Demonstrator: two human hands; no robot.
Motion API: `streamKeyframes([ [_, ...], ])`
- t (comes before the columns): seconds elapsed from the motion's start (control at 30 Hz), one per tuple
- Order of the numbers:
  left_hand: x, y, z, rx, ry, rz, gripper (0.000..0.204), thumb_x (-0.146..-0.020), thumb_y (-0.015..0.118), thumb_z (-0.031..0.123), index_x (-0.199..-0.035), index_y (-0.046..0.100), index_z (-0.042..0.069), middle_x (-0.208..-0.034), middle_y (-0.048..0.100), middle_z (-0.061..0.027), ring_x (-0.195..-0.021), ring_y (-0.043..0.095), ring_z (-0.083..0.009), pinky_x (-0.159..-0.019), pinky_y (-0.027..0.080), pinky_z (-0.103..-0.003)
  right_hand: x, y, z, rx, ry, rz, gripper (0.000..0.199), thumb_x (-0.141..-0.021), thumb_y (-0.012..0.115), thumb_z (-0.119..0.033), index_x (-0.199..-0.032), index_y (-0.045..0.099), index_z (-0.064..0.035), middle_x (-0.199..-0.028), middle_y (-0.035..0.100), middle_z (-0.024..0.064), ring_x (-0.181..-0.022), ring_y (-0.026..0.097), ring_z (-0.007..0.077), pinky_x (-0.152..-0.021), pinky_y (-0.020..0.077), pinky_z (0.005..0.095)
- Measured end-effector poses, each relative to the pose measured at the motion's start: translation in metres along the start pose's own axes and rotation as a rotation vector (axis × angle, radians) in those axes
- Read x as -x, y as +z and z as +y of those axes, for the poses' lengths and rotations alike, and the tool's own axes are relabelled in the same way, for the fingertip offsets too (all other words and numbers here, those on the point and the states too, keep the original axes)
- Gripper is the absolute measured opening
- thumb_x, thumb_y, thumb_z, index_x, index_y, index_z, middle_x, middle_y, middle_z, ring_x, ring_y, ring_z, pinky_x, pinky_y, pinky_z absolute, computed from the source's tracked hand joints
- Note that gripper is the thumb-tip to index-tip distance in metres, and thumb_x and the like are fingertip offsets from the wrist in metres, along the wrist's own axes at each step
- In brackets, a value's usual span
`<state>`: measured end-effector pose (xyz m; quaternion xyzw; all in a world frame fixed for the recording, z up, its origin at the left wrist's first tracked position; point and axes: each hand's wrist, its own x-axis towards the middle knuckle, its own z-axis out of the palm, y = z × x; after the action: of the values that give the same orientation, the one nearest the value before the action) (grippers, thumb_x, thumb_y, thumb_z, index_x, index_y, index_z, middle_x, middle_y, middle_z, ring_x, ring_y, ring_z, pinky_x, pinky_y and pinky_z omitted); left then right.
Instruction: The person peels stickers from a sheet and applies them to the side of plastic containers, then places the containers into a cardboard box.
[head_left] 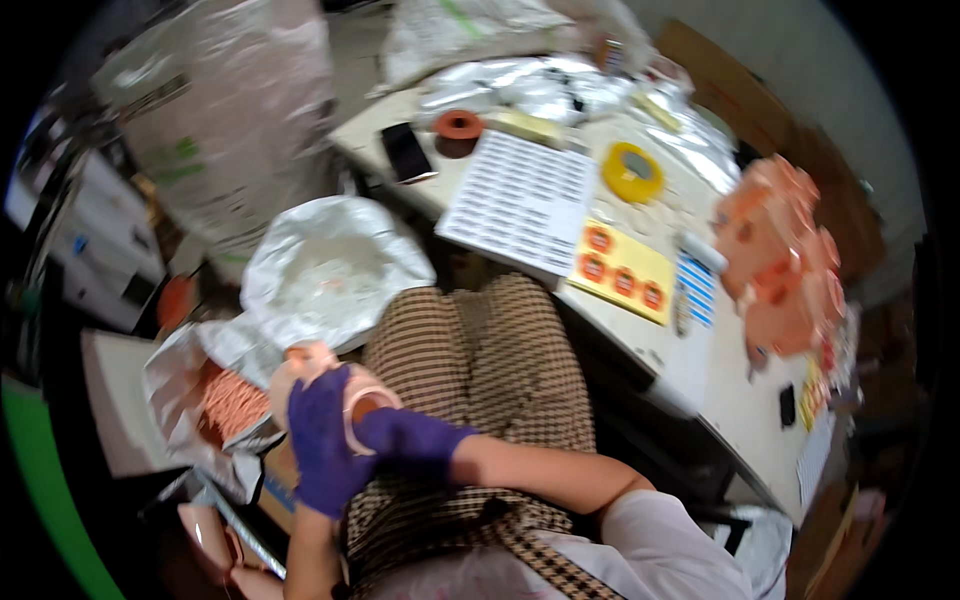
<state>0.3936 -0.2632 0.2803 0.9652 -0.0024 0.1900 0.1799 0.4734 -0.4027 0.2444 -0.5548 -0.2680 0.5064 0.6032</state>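
Over my lap's left side, my left hand in a purple glove is closed round a pink hollow plastic piece with a round, rimmed opening. My right hand, gloved in purple too, comes across from the right and meets the piece at its near rim. Its fingers are hidden and blurred, so its grip does not show. Just left of the hands stands a silvery-white bag holding small pink pieces. Beyond them is another open white bag with pale contents I cannot make out.
On the white table to the right lie a printed sheet stack, a yellow tape roll, a yellow sticker sheet, a black phone and pink moulded parts. A large woven sack stands far left.
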Motion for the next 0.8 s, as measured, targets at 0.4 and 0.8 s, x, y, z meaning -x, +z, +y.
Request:
streamKeyframes([
  [0.4, 0.027, 0.009, 0.032, -0.166, 0.773, -0.050, 0.048, -0.089, 0.068, 0.043, -0.128, 0.058, 0.016, -0.123, 0.065, -0.0007, -0.117, 0.057, -0.0208, -0.110, 0.028, -0.067, 0.242, -0.173, -0.034, 1.040, -0.432, 1.530, 0.040, -0.086, 0.072, -0.008, -0.125, 0.062, -0.0012, -0.108, 0.069, 0.0146, -0.096, 0.068, 0.0264, -0.086, 0.0544, 0.0353],
  [0.8, 0.011, 0.046, 0.047, -0.424, 1.268, -0.163, 0.043, -0.097, 0.052, 0.032, -0.139, 0.054, 0.039, -0.148, 0.051, 0.0133, -0.136, 0.046, -0.0061, -0.114, 0.027, -0.040, 0.291, -0.241, 0.037, 1.218, 0.143, 1.570, 0.060, -0.089, 0.061, -0.022, -0.147, 0.046, -0.0151, -0.103, 0.065, 0.0180, -0.092, 0.064, 0.0368, -0.080, 0.0525, 0.0472],
])
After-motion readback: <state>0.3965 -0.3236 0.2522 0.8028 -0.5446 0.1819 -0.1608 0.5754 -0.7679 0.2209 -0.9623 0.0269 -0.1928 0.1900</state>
